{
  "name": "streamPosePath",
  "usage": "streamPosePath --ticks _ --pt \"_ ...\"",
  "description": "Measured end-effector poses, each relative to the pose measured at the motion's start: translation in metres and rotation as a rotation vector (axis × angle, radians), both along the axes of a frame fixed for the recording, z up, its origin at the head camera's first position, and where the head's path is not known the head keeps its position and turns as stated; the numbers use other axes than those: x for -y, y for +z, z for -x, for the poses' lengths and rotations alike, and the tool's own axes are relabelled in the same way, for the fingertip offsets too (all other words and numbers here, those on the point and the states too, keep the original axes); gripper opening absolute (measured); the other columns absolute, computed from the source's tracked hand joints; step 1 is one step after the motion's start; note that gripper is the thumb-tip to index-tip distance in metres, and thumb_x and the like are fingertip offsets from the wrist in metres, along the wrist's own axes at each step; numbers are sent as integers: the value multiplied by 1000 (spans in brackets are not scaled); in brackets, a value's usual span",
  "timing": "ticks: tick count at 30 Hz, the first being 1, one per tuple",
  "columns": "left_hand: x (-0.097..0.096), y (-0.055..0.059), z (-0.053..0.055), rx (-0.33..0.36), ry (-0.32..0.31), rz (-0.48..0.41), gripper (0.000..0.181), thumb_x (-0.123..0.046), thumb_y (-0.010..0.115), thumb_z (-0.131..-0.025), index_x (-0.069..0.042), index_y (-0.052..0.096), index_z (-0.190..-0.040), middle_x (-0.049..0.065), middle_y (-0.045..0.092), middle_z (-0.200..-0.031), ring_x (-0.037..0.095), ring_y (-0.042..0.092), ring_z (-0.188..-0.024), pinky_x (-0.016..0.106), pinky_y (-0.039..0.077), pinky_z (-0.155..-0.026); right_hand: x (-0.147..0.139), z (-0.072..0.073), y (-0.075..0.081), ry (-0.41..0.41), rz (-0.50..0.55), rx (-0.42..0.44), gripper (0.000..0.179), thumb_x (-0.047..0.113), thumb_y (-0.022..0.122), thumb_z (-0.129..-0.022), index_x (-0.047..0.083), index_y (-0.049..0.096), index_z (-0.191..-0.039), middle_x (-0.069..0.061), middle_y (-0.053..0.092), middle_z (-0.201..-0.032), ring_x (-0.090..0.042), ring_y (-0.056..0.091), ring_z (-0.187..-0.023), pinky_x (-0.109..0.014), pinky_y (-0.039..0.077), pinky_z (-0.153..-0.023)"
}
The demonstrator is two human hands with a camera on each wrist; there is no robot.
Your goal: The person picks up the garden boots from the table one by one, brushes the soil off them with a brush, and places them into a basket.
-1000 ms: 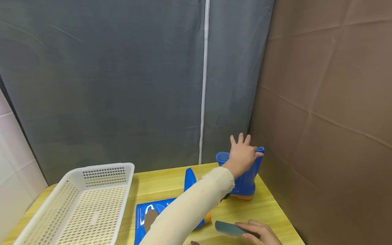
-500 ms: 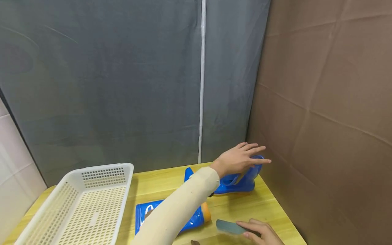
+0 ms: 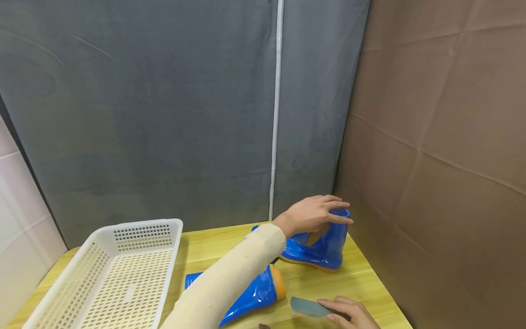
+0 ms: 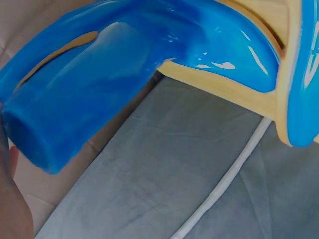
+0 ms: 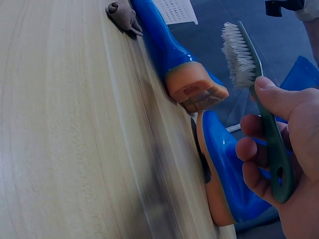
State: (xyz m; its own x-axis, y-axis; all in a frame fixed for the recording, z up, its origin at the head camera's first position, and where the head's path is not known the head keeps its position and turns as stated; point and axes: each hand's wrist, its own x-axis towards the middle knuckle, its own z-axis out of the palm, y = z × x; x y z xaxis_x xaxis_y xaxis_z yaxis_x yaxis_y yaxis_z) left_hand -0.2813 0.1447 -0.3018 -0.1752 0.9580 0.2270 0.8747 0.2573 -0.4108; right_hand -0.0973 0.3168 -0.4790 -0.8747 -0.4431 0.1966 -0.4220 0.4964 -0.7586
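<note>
A blue rain boot with an orange sole stands upright at the table's right rear, toe to the left. My left hand holds the top of its shaft, fingers stretched over the rim; the thumb is hard to make out. A brown streak runs along the shaft in the left wrist view. My right hand grips the handle of a green scrub brush with pale bristles, over the near right of the table. Partly behind my left sleeve, a second blue rain boot lies on its side.
A white perforated plastic basket stands at the left of the wooden table. One brown lump lies near the lying boot's shaft. Grey curtain backs the table, and brown cloth hangs along its right side.
The upright boot has turned in my left hand so its toe points left, tipping midway and standing again. My left hand has come lower and leftward. My right hand and the brush have hardly moved.
</note>
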Motion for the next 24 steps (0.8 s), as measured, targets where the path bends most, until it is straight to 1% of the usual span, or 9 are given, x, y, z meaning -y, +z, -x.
streamPosePath --ticks 3,4,7,10,13,16,19,22,24 --pt "3 1 0 16 -10 4 58 -25 62 -97 -45 40 -148 -5 36 -161 16 37 -147 31 40 -117 -1 -1 -2 3 -2 -23 35 10 53 -101 4 60 -135 -4 65 -88 7 50 -73 -18 44 -60" --pt "5 1 1 21 -12 5 56 -26 60 -99 -45 41 -148 -5 36 -161 16 37 -147 31 39 -117 -1 -1 -2 2 -5 -35 35 10 53 -101 5 60 -135 -2 64 -87 7 49 -73 -18 44 -60" --pt "11 3 4 65 -5 28 54 -44 54 -99 -44 36 -150 -3 33 -162 19 35 -149 36 36 -119 -2 -1 -4 6 0 -42 35 9 53 -101 5 60 -135 0 63 -86 8 48 -72 -18 44 -59" --pt "19 5 7 140 27 78 73 -70 50 -90 -46 26 -154 -2 28 -165 23 30 -152 43 31 -122 -2 -1 -5 5 0 -44 35 9 53 -101 5 60 -135 1 62 -85 9 47 -72 -18 44 -59" --pt "27 7 9 178 64 141 95 -84 51 -77 -47 15 -156 -1 23 -167 25 25 -154 47 29 -123 -2 -2 -5 11 5 -32 36 9 53 -101 4 60 -135 2 62 -85 9 48 -72 -18 44 -59" --pt "33 11 8 163 81 195 108 -88 55 -68 -47 7 -157 -1 19 -168 26 22 -155 48 27 -124 -2 -3 -5 11 -3 -36 36 10 54 -101 5 60 -135 3 61 -85 9 48 -73 -18 43 -59" --pt "38 18 3 130 102 258 120 -90 59 -61 -46 1 -157 -3 13 -169 25 18 -156 48 25 -125 -2 -3 -5 9 -8 -43 36 9 54 -101 4 60 -135 2 61 -84 9 47 -72 -17 43 -58" --pt "41 25 -4 60 143 330 130 -90 62 -54 -46 -5 -156 -4 5 -170 25 15 -157 47 23 -125 -1 -3 -5 15 13 -22 36 9 53 -101 3 60 -135 -5 63 -85 8 48 -71 -18 44 -59" --pt "42 29 -9 -9 177 383 136 -90 64 -52 -45 -11 -156 -4 0 -170 25 15 -157 47 23 -125 -1 -3 -4 19 23 -7 36 8 53 -101 2 59 -135 -8 63 -85 8 48 -71 -18 45 -59"
